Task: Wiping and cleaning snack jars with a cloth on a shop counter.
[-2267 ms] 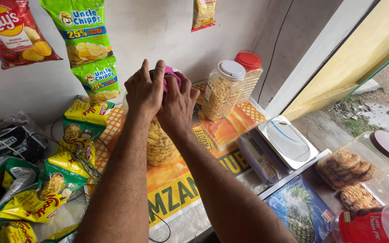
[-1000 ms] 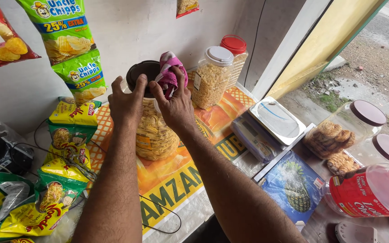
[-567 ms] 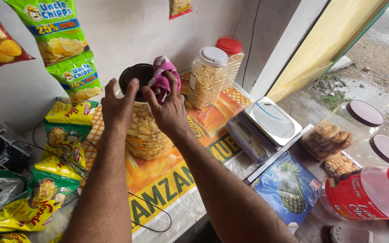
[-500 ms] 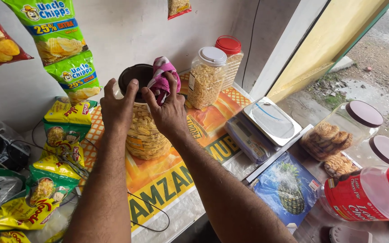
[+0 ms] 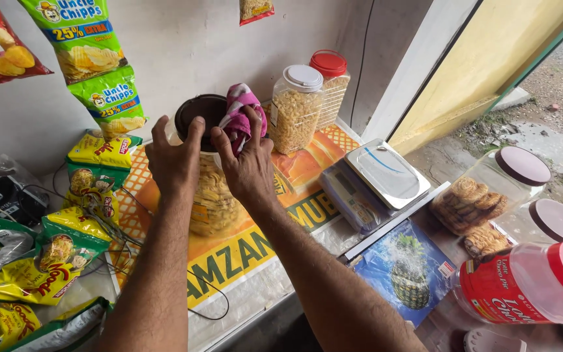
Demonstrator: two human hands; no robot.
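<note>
Two hands are working at the top of a snack jar on the tabletop.

The left hand [image 5: 176, 156] is resting its open grip against the dark lid [image 5: 198, 112] of the clear snack jar [image 5: 213, 195], fingers spread over its 9 o'clock edge. The right hand [image 5: 245, 166] is closing its grip on a pink cloth [image 5: 241, 111], pressing it against the lid's 3 o'clock side. A white-lidded jar [image 5: 296, 107] is standing just beside, at 2 o'clock.
</note>
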